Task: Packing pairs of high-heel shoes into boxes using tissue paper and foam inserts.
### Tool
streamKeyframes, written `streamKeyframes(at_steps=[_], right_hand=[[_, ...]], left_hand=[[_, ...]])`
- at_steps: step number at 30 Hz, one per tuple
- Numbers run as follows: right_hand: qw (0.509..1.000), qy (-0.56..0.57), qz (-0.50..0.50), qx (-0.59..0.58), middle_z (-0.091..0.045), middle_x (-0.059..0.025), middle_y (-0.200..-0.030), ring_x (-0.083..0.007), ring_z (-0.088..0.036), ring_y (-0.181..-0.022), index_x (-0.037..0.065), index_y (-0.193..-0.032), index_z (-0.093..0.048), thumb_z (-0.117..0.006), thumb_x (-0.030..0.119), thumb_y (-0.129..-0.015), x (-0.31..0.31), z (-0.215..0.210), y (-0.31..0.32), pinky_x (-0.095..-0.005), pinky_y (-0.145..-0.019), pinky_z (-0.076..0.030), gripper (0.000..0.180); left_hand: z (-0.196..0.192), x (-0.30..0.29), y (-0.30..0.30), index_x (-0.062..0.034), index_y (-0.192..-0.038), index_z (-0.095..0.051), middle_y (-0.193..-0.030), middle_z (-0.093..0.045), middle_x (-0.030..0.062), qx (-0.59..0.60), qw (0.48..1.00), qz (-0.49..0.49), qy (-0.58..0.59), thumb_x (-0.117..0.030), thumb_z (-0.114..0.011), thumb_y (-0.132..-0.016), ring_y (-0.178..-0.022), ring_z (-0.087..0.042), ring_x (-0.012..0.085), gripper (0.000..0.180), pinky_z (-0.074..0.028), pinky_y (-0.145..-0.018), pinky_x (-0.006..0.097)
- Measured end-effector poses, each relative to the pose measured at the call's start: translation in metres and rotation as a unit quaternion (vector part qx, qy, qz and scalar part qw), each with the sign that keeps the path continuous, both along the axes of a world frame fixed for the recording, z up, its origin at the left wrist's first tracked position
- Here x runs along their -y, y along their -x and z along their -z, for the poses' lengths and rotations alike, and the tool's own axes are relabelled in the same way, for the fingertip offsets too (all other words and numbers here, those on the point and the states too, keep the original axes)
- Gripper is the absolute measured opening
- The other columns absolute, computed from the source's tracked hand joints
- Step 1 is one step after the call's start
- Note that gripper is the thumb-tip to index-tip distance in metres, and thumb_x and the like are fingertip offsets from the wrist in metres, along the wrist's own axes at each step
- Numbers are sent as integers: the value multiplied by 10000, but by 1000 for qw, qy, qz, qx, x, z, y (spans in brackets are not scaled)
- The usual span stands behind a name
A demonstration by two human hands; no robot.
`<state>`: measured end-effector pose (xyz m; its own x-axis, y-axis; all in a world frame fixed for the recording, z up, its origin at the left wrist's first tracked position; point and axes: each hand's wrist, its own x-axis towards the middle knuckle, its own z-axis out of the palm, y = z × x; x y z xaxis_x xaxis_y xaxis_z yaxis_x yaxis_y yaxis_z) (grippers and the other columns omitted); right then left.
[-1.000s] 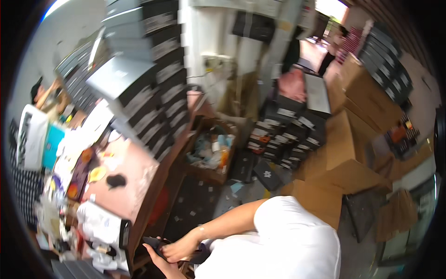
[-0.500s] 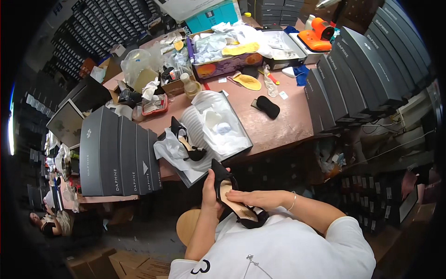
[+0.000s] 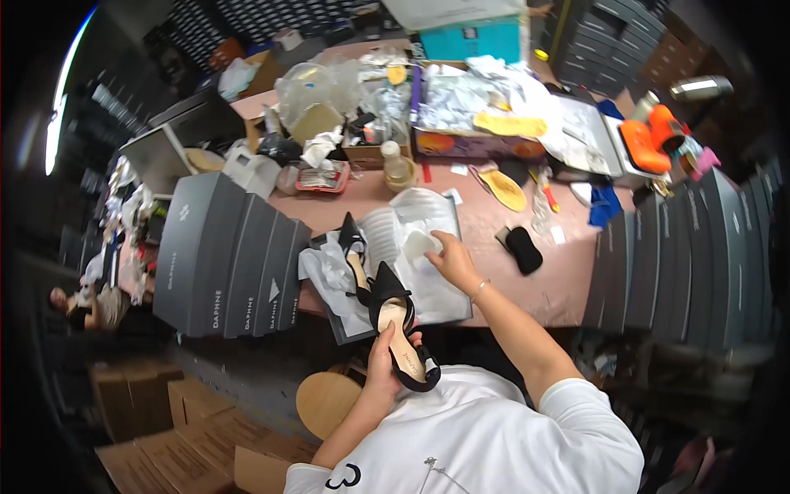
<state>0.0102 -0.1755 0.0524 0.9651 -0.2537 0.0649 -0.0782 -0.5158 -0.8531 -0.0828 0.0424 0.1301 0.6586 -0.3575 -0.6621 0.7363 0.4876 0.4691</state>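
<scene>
My left hand [image 3: 382, 362] is wrapped round a black heeled shoe [image 3: 392, 317] with a beige insole, held toe away from me over the table's near edge. My right hand [image 3: 455, 262] reaches over the open shoe box [image 3: 462, 306], thumb and forefinger apart beside a wad of white paper [image 3: 419, 244]. Whether the fingertips touch the wad I cannot tell. The matching black shoe [image 3: 352, 247] lies in the left part of the box, on white tissue paper [image 3: 326, 268]. Part of it is hidden behind the shoe in my left hand.
Grey shoe boxes [image 3: 197, 263] stand in a row at the left, more grey boxes [image 3: 671, 255] at the right. A black sponge-like pad [image 3: 523, 250], yellow insole [image 3: 502, 191] and glass bottle [image 3: 397, 169] lie or stand farther back. Cardboard boxes [image 3: 185, 445] and a round wooden stool [image 3: 331, 403] are below.
My right hand has left the shoe's insole and moved forward over the open box. My left hand still holds the shoe, now more upright. The view has shifted.
</scene>
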Motion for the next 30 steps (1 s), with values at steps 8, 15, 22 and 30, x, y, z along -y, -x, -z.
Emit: streamKeyframes(at_steps=[8, 15, 22, 30], right_hand=[[991, -74, -89, 68, -607, -132, -823, -312, -618, -741, 47, -896, -632, -621, 85, -811, 11, -37, 8, -386, -650, -493, 93], [933, 86, -323, 136, -575, -90, -786, -278, -587, -648, 59, -830, -573, -609, 137, -785, -24, -49, 55, -382, -567, -488, 97], [986, 97, -132, 12, -626, -136, -980, -335, -612, -868, 32, -1005, -617, -615, 121, -798, -4, -33, 11, -403, -727, -502, 226], [926, 344, -153, 3, -600, -112, -868, -281, -593, -814, 72, -967, -648, -557, 138, -812, -5, 61, -48, -398, -680, -498, 192]], left_hand=[[6, 25, -30, -30, -1261, -481, -1113, -567, 127, -1, 991, -127, 37, -621, -458, -889, -1063, -560, 300, 699, -474, -900, 451], [5, 47, -20, -75, -1316, -411, -1267, -498, 91, 11, 999, -22, -22, -500, -453, -949, -1203, -465, 234, 563, -386, -1003, 394], [14, 6, -52, -23, -1121, -556, -928, -623, 85, -61, 995, -19, -74, -312, -526, -937, -756, -591, 179, 344, -525, -670, 326], [25, -31, -82, -39, -1202, -515, -1017, -630, 111, -59, 997, 43, 5, -382, -534, -930, -773, -607, 186, 438, -528, -742, 332]])
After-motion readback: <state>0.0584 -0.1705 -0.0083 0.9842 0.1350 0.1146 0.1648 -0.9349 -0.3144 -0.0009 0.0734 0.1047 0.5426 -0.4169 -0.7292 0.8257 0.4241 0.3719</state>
